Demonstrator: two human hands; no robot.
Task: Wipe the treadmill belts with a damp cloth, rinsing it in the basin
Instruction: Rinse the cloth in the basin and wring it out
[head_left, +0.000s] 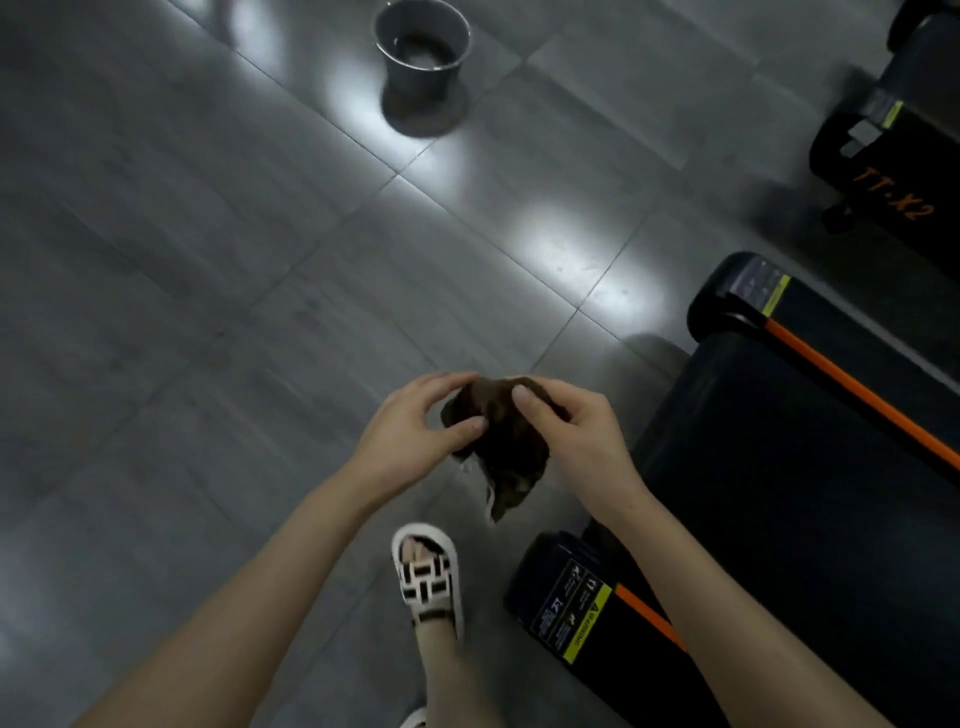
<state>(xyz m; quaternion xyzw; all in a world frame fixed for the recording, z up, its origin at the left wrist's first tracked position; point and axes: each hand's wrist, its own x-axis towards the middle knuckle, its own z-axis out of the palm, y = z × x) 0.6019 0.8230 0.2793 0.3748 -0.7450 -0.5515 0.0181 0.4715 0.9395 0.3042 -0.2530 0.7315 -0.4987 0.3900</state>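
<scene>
Both hands at lower centre of frame, our left hand (410, 431) and right hand (571, 431) pinching dark brown cloth (506, 447) between thumbs and fingers. Cloth bunched, lower corner hanging free above floor (182, 260). Grey basin (422, 52) stands at top centre on tiles, well apart from us, water inside. Black treadmill belt (779, 493) with orange stripe fills lower right, just beside right hand. Second treadmill (893, 171) at upper right. Our sandal (428, 577) below cloth.
</scene>
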